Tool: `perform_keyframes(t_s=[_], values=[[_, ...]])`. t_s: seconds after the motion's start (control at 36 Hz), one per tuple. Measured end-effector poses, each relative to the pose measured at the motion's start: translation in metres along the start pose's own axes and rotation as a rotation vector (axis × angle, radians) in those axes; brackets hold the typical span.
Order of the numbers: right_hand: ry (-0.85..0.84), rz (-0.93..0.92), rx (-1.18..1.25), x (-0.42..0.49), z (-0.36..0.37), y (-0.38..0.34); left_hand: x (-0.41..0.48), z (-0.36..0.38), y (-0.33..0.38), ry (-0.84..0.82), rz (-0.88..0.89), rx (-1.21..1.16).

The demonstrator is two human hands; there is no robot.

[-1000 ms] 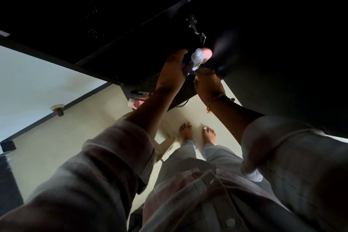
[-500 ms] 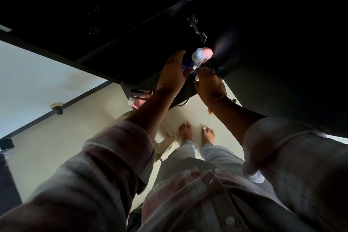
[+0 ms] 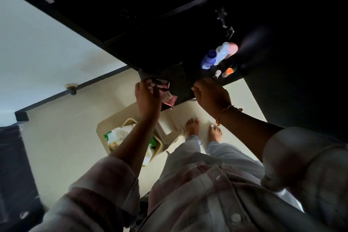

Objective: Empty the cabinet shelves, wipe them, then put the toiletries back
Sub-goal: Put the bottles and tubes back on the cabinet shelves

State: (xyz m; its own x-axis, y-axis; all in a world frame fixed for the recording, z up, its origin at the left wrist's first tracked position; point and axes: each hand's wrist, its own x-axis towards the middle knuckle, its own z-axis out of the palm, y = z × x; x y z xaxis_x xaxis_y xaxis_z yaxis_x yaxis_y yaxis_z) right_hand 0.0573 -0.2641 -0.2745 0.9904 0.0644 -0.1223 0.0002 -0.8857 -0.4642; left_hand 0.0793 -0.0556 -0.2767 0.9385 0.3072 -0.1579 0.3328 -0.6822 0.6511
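Note:
On the dark cabinet shelf (image 3: 169, 52), at the upper right, stand a lilac bottle with a blue cap (image 3: 208, 60), a white bottle (image 3: 222, 52) and a pink bottle (image 3: 232, 50). In front of them are a small white item (image 3: 218, 73) and a small orange-topped one (image 3: 228, 72). My left hand (image 3: 147, 100) grips pink packets (image 3: 168, 98) at the shelf's left front corner. My right hand (image 3: 212, 96) is at the shelf's front edge just below the small items, back toward me, with its fingers hidden in the dark.
Below on the pale floor stands a beige basket (image 3: 101, 128) holding green and white packs (image 3: 116, 135). My bare feet (image 3: 192, 124) are beside it. A black strip (image 3: 56, 96) runs along the white wall at left. A dark block (image 3: 15, 165) fills the lower left.
Both hands have let go of the bottles and come down. The left hand moved left to the pink packets, and the right hand drew back to the shelf's front edge.

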Motion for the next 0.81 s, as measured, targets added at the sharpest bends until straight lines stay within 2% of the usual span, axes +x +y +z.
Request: perform_keyframes(t_s=[0.19, 0.28, 0.5, 0.67, 0.81], values=[[-0.151, -0.013, 0.054, 0.029, 0.025, -0.027, -0.005, 0.0, -0.036, 0.019, -0.335, -0.019], [-0.217, -0.022, 0.094, 0.042, 0.031, -0.039, -0.003, 0.004, -0.04, 0.021, -0.416, -0.058], [-0.364, -0.039, 0.071, 0.052, 0.041, -0.056, -0.003, 0.016, -0.049, -0.017, -0.452, -0.055], [-0.338, -0.167, -0.036, 0.044, 0.048, -0.06, -0.01, 0.019, -0.048, -0.064, -0.451, -0.099], [-0.377, -0.19, -0.041, 0.046, 0.057, -0.059, -0.011, 0.021, -0.05, -0.106, -0.419, -0.069]])
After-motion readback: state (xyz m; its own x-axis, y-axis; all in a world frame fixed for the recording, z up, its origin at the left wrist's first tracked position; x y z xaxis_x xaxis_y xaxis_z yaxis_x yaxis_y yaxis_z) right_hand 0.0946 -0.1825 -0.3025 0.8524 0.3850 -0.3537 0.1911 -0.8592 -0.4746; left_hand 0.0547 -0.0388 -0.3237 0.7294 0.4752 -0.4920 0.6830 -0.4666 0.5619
